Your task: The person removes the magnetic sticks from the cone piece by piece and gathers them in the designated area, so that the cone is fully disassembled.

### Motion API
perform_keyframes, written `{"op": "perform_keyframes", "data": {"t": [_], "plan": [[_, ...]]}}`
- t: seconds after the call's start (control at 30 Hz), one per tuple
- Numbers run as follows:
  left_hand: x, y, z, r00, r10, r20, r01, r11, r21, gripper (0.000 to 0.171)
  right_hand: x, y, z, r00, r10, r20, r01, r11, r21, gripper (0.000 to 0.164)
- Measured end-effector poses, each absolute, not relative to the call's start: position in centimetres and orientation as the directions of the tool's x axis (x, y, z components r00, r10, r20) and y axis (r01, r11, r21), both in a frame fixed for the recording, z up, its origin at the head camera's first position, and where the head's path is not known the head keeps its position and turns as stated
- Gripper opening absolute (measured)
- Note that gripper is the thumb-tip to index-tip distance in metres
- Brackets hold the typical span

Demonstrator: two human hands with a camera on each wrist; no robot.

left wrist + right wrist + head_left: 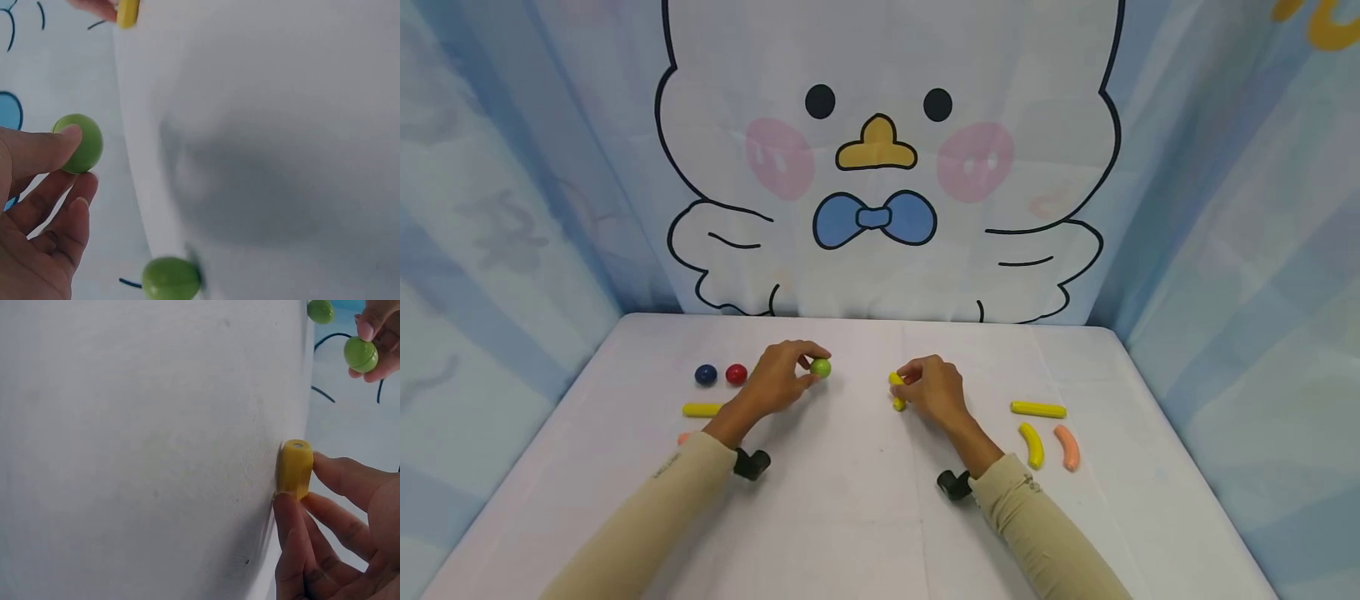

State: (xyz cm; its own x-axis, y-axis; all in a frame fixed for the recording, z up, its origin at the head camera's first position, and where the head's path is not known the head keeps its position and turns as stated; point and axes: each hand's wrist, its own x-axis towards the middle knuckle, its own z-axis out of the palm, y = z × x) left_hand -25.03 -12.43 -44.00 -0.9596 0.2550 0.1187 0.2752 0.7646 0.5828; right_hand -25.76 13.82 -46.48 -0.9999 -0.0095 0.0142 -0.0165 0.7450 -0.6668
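Between thumb and fingertips, my left hand (781, 377) pinches a small glossy green ball (821, 367). The left wrist view shows that ball (79, 144) held above the white table, with a second green ball (170, 279) resting on the surface; the left hand hides this second one in the head view. To the right, my right hand (934, 388) holds a short yellow stick (898, 403) by its sides, close over the table. Seen from the right wrist, the stick (295, 469) has ridged sides and a pale spot in its end.
On the left lie a dark blue ball (706, 375), a red ball (736, 374), a yellow stick (702, 410) and an orange piece (683, 437), mostly behind the left arm. At right are another yellow stick (1038, 409), a curved yellow piece (1032, 446) and a curved orange piece (1067, 447).
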Motion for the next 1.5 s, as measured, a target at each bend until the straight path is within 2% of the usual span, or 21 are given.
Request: {"op": "perform_keyframes", "data": {"t": [0.53,0.67,1.03,1.5], "plan": [[-27.7,-19.5,-42.5,-0.98,0.16,0.116,0.198,0.784,0.589,0.037,-25.7,13.7,-46.5,-1.0,-0.022,0.02,-0.03,0.754,-0.656,0.025],[-28.1,-20.5,-42.6,-0.986,0.147,0.076,0.163,0.792,0.588,0.037,-25.8,13.8,-46.6,-1.0,-0.015,0.02,-0.025,0.756,-0.654,0.025],[-29.8,-22.1,-43.5,-0.994,0.106,-0.035,0.068,0.822,0.565,0.036,-25.7,13.6,-46.5,-1.0,-0.025,0.01,-0.025,0.764,-0.644,0.023],[-30.0,-21.9,-44.1,-0.995,0.086,-0.059,0.04,0.835,0.549,0.038,-25.7,13.5,-46.5,-1.0,-0.027,0.005,-0.024,0.779,-0.626,0.024]]}}
